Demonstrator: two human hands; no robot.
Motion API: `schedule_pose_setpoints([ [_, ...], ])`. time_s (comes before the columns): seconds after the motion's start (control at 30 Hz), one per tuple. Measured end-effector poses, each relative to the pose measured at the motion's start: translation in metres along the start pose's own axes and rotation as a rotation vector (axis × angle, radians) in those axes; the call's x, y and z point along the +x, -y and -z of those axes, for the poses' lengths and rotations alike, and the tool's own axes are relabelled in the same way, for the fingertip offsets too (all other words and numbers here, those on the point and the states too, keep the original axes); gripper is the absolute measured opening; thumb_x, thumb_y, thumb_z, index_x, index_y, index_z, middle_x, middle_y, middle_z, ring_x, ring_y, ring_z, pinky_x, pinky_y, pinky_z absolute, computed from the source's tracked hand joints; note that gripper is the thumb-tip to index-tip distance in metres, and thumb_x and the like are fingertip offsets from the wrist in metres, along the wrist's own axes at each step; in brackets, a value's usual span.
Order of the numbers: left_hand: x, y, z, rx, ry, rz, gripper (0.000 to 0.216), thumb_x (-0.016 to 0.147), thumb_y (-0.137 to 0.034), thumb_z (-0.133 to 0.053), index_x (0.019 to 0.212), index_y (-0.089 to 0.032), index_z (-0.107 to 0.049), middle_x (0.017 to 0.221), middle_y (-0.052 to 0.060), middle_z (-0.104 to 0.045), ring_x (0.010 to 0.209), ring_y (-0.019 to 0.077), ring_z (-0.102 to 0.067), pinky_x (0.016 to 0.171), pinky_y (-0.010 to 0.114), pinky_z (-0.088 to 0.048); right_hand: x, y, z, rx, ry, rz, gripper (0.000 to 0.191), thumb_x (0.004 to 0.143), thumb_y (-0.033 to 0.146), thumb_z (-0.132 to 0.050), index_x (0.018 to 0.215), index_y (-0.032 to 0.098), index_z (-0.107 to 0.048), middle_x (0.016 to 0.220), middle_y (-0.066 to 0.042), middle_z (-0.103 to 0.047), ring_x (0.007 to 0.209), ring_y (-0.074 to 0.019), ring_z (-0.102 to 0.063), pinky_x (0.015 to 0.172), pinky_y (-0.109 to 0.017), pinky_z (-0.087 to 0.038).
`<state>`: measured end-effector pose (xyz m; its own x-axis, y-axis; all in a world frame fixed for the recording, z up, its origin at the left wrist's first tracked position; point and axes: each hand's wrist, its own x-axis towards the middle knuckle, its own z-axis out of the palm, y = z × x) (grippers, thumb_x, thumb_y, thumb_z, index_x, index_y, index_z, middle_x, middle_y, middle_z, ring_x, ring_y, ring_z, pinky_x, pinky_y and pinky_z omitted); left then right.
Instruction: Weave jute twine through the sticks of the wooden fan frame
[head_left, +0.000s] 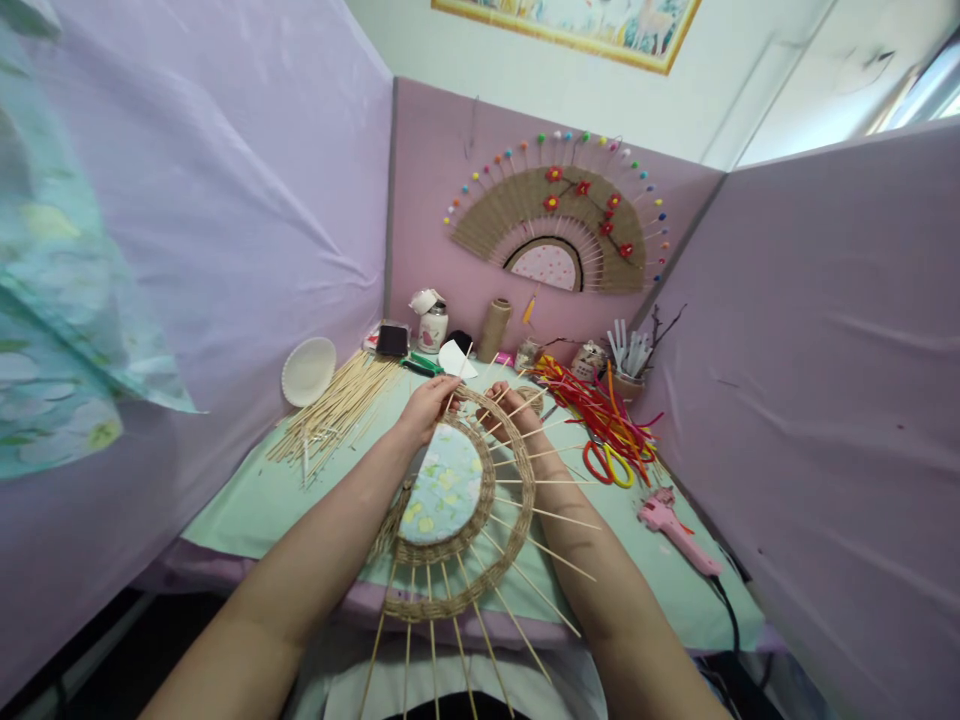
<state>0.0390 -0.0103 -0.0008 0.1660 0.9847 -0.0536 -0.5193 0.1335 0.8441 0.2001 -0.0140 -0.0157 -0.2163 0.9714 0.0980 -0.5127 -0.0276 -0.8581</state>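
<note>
A half-round woven fan (521, 520) stands on edge before me, with two bands of brown twine over thin sticks that spread out to the right and down. Its half-disc centre (444, 485) is covered in pale blue floral cloth. My left hand (431, 408) is closed on the fan's upper end, thumb and fingers pinching near a stick. Close by on the right, behind the sticks, my right hand (511, 408) has its fingers curled together by the outer band; what they pinch is hidden. Loose twine strands (388, 525) hang by the fan's straight side.
Bamboo sticks (337, 405) lie spread at left beside a white dish (308, 371). Red and yellow scissors (609, 463), colourful pipe cleaners (600, 400) and a pink glue gun (679, 530) with its cord are at right. A twine spool (494, 330) stands at the back, below a finished fan (517, 205).
</note>
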Motion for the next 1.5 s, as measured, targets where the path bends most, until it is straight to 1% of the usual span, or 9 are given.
schedule_pose_setpoints([
  [0.1,0.000,-0.002,0.002,0.006,-0.005,-0.002,0.015,0.069,-0.018,-0.074,0.068,-0.015,-0.059,0.053,-0.003,-0.056,0.040,0.0049,-0.048,0.039,0.014,-0.033,0.005,-0.003,0.003,0.132,-0.048,0.004,0.030,0.065,0.034,-0.079,0.068,0.022,-0.052,0.066,0.005,-0.060,0.058,-0.0109,-0.055,0.057,-0.025,-0.047],
  [0.33,0.008,-0.021,-0.001,0.056,0.057,0.107,0.012,0.079,-0.017,-0.063,0.068,-0.011,-0.063,0.057,-0.001,-0.055,0.037,0.0016,-0.042,0.030,0.010,-0.023,0.014,-0.004,0.012,0.120,-0.125,0.028,0.029,0.064,0.035,-0.078,0.069,0.021,-0.053,0.068,0.004,-0.063,0.054,-0.0096,-0.052,0.050,-0.023,-0.044],
  [0.47,0.014,-0.026,-0.007,0.103,0.143,0.204,0.009,0.077,-0.014,-0.067,0.070,-0.008,-0.066,0.062,0.003,-0.059,0.035,-0.0008,-0.036,0.026,0.009,-0.015,0.013,-0.002,0.015,0.033,-0.098,0.066,0.034,0.066,0.041,-0.078,0.068,0.022,-0.050,0.060,0.006,-0.056,0.048,-0.0084,-0.046,0.046,-0.022,-0.040],
  [0.7,0.015,-0.017,-0.001,0.098,0.208,0.273,0.010,0.078,-0.005,-0.067,0.068,-0.006,-0.066,0.050,-0.004,-0.045,0.034,-0.0026,-0.032,0.026,0.005,-0.013,0.014,0.004,0.024,0.064,-0.051,0.095,0.032,0.067,0.037,-0.080,0.071,0.022,-0.052,0.056,0.008,-0.049,0.046,-0.0051,-0.042,0.046,-0.018,-0.039],
  [0.9,0.014,-0.015,0.003,0.059,0.205,0.306,0.008,0.079,-0.006,-0.068,0.071,-0.007,-0.066,0.054,-0.003,-0.047,0.034,-0.0033,-0.032,0.026,0.004,-0.014,0.021,0.019,0.033,0.209,-0.118,0.134,0.010,0.078,0.022,-0.069,0.084,0.024,-0.061,0.087,0.004,-0.069,0.050,-0.0057,-0.046,0.051,-0.019,-0.047],
  [1.03,0.011,-0.014,0.002,0.049,0.201,0.329,0.010,0.082,-0.007,-0.064,0.073,-0.008,-0.066,0.051,-0.004,-0.044,0.033,-0.0026,-0.031,0.026,0.004,-0.015,0.022,0.023,0.031,0.265,-0.060,0.132,0.015,0.079,0.020,-0.066,0.092,0.027,-0.065,0.102,0.006,-0.071,0.054,-0.0048,-0.048,0.057,-0.018,-0.048],
  [1.17,0.011,-0.012,0.002,0.038,0.191,0.338,0.015,0.086,-0.007,-0.059,0.072,-0.007,-0.066,0.050,-0.005,-0.042,0.032,-0.0029,-0.029,0.026,0.004,-0.015,0.021,0.025,0.032,0.231,-0.049,0.152,0.008,0.083,0.029,-0.062,0.090,0.028,-0.066,0.095,0.007,-0.072,0.050,-0.0054,-0.043,0.050,-0.019,-0.043],
  [1.3,0.013,-0.011,0.004,0.027,0.181,0.334,0.017,0.088,-0.007,-0.055,0.075,-0.006,-0.067,0.053,-0.002,-0.048,0.033,-0.0029,-0.032,0.025,0.004,-0.015,0.020,0.024,0.041,0.161,-0.115,0.182,0.013,0.084,0.037,-0.062,0.080,0.026,-0.061,0.074,0.006,-0.069,0.044,-0.0070,-0.036,0.043,-0.019,-0.036],
  [1.5,0.015,-0.012,0.005,0.014,0.186,0.338,0.016,0.088,-0.006,-0.055,0.075,-0.005,-0.066,0.058,0.000,-0.054,0.034,-0.0027,-0.035,0.025,0.004,-0.016,0.020,0.015,0.056,0.367,-0.158,0.131,0.022,0.080,0.028,-0.071,0.070,0.021,-0.053,0.057,0.008,-0.059,0.040,-0.0038,-0.040,0.040,-0.016,-0.035],
])
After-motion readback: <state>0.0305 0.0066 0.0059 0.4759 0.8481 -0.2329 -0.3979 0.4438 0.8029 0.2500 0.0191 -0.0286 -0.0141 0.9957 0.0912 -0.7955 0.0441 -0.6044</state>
